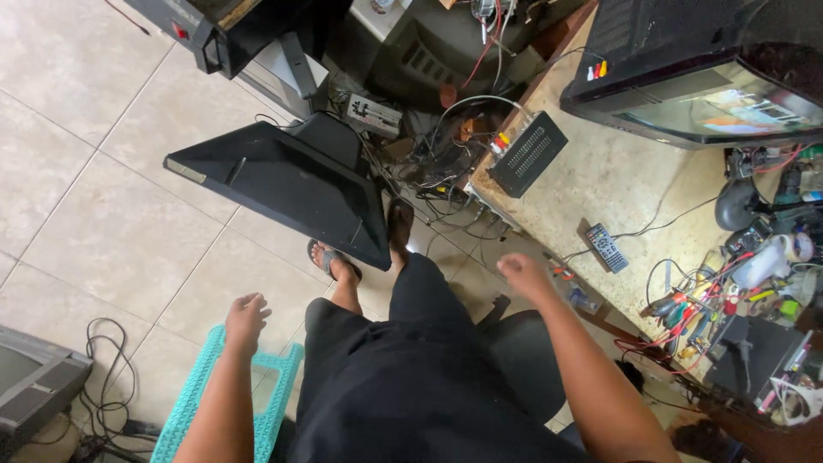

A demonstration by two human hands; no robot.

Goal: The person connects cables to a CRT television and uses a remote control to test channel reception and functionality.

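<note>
Head view: we sit, left hand (246,319) loosely curled above stool (193,386), right hand (523,274) empty, half-curled near bench edge (549,244); next likely reach for remote (606,248).

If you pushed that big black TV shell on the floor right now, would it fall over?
Probably yes. The black plastic TV shell seems to rest tilted on the tiled floor, so a push could tip it. It looks hollow, so likely light for its size. Its smooth sides might slide easily on the tiles.
</note>
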